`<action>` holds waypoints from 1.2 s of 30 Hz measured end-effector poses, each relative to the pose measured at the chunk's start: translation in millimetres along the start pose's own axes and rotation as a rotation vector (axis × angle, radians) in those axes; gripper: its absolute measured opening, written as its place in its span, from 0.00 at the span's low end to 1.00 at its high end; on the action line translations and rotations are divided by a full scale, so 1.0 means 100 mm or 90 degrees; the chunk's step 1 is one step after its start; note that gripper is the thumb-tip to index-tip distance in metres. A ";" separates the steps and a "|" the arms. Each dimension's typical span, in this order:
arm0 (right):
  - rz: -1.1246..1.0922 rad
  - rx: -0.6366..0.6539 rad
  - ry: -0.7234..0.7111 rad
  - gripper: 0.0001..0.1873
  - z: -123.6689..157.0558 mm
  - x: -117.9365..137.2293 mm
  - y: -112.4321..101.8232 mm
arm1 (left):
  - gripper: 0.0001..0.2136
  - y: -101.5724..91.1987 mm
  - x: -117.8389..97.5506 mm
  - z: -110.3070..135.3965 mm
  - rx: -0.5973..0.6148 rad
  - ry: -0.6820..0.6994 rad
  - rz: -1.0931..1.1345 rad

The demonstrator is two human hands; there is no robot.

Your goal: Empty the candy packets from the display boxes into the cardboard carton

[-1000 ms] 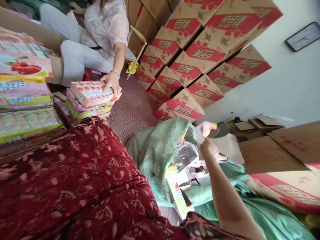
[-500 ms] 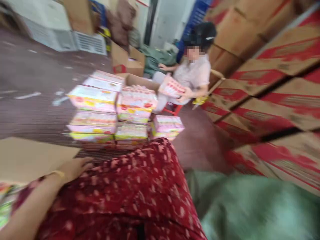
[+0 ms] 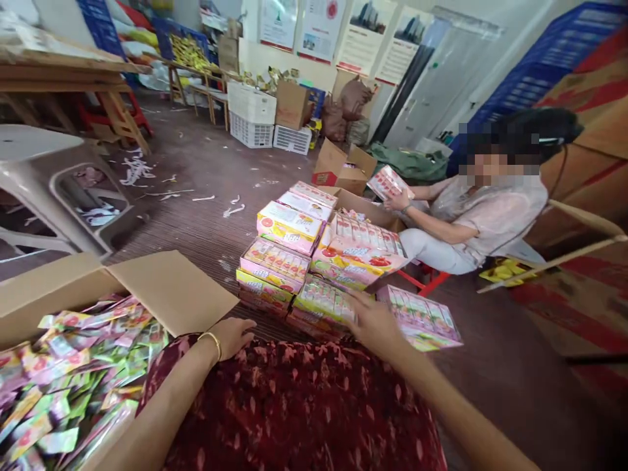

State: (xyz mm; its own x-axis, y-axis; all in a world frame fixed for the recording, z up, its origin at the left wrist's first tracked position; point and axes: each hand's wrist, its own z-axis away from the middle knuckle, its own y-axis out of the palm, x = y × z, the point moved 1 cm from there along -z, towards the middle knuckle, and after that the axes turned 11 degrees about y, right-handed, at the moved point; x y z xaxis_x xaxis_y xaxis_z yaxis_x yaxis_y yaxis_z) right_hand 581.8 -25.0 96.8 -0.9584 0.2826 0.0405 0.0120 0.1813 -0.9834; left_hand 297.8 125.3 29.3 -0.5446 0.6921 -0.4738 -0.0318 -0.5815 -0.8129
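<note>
My left hand (image 3: 231, 335) rests on my knee in the red patterned dress (image 3: 304, 405), fingers loosely curled, holding nothing, a gold bangle on the wrist. My right hand (image 3: 373, 320) reaches forward with fingers out to the near edge of a stack of pink, yellow and green display boxes (image 3: 314, 252) on the floor, touching a green-sided box (image 3: 321, 299). A single pink box (image 3: 424, 317) lies just to the right of that hand. An open carton (image 3: 59, 288) at my left holds several loose colourful sachets (image 3: 69, 366).
A co-worker (image 3: 483, 209) sits behind the stack, holding a pink box (image 3: 388, 183) over an open cardboard carton (image 3: 363, 208). White plastic stool (image 3: 53, 176) stands at left. Red-printed cartons (image 3: 583, 131) rise at right. Crates, tables and boxes line the far wall.
My view has swung left from the green sack to the box stack. My right hand left the sack and now reaches the stack. The co-worker lifted a box away.
</note>
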 end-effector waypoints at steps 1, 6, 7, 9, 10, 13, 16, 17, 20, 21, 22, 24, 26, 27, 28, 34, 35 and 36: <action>0.000 0.042 -0.019 0.26 -0.27 0.16 0.09 | 0.24 0.00 0.03 0.01 -0.006 -0.003 0.012; 0.030 0.193 0.015 0.39 -1.57 0.83 0.68 | 0.24 0.04 0.14 0.05 -0.028 -0.042 0.055; 0.031 0.201 0.022 0.42 -1.74 0.88 0.78 | 0.24 0.05 0.15 0.05 -0.032 -0.045 0.062; 0.034 0.207 0.026 0.48 -1.94 0.94 0.95 | 0.24 0.06 0.18 0.03 -0.033 -0.047 0.070; 0.036 0.205 0.022 0.50 -1.99 0.95 1.02 | 0.24 0.07 0.20 0.02 -0.032 -0.047 0.073; 0.036 0.209 -0.003 0.57 -2.00 1.00 1.17 | 0.23 0.07 0.24 -0.03 -0.025 -0.057 0.083; 0.039 0.234 -0.039 0.64 -1.95 1.05 1.29 | 0.22 0.07 0.25 -0.06 -0.032 -0.066 0.091; 0.041 0.240 -0.045 0.66 -1.93 1.06 1.32 | 0.22 0.06 0.26 -0.06 -0.034 -0.067 0.093; 0.040 0.238 -0.038 0.69 -1.92 1.06 1.37 | 0.22 0.06 0.26 -0.06 -0.040 -0.063 0.099; 0.039 0.226 -0.035 0.68 -1.92 1.06 1.38 | 0.22 0.06 0.26 -0.06 -0.041 -0.064 0.099; 0.038 0.210 -0.035 0.66 -1.93 1.05 1.38 | 0.22 0.07 0.26 -0.06 -0.042 -0.065 0.098; 0.033 0.174 -0.043 0.61 -1.95 1.04 1.36 | 0.22 0.09 0.26 -0.06 -0.044 -0.067 0.098; 0.028 0.157 -0.040 0.58 -1.98 1.04 1.35 | 0.22 0.11 0.28 -0.05 -0.047 -0.070 0.103; 0.025 0.160 -0.030 0.57 -2.00 1.04 1.34 | 0.23 0.12 0.29 -0.04 -0.048 -0.070 0.106; 0.023 0.165 -0.014 0.56 -2.01 1.04 1.33 | 0.23 0.13 0.30 -0.03 -0.048 -0.070 0.109; 0.033 0.194 0.000 0.60 -2.07 1.11 1.25 | 0.23 0.07 0.26 -0.19 -0.108 -0.095 0.189; 0.047 0.205 -0.010 0.61 -2.07 1.13 1.25 | 0.23 0.06 0.23 -0.29 -0.137 -0.103 0.275; 0.063 0.215 -0.016 0.62 -2.07 1.15 1.25 | 0.23 0.06 0.19 -0.41 -0.168 -0.121 0.393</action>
State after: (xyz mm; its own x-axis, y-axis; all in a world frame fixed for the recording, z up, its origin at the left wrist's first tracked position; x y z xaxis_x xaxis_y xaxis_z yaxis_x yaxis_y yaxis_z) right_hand 532.6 225.3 15.7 -0.9642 0.2586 -0.0590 0.0149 -0.1693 -0.9855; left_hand 321.5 152.9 1.5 -0.5349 0.1676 -0.8281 0.5227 -0.7044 -0.4802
